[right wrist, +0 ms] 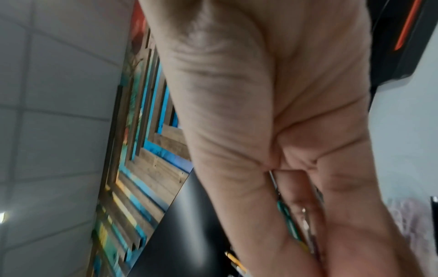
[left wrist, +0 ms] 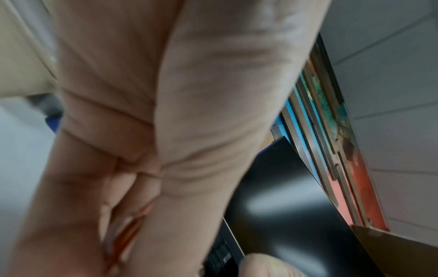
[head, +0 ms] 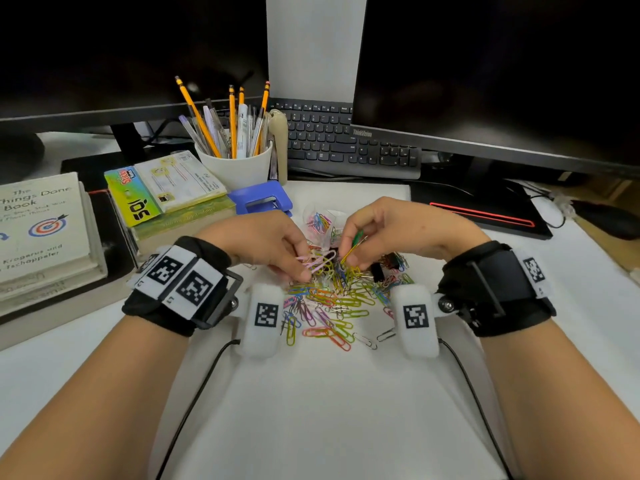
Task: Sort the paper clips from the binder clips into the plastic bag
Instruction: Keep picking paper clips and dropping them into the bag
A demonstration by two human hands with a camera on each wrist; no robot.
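Observation:
A heap of coloured paper clips [head: 332, 299] lies on the white sheet [head: 329, 410] between my wrists, with a black binder clip [head: 377, 271] in its right part. My left hand [head: 304, 268] pinches several pink paper clips [head: 320, 262] just above the heap; orange wire shows between its fingers [left wrist: 132, 226] in the left wrist view. My right hand [head: 349, 252] pinches yellow and green paper clips [head: 355, 245], seen as green wire [right wrist: 288, 219] in the right wrist view. The clear plastic bag [head: 320, 221], with some clips inside, lies just behind both hands.
A blue hole punch [head: 259, 200], a white cup of pens [head: 235, 164] and stacked books [head: 45, 230] stand at the left and back. A keyboard [head: 346, 143] and two monitors [head: 485, 81] fill the rear. A black mouse [head: 606, 220] lies far right.

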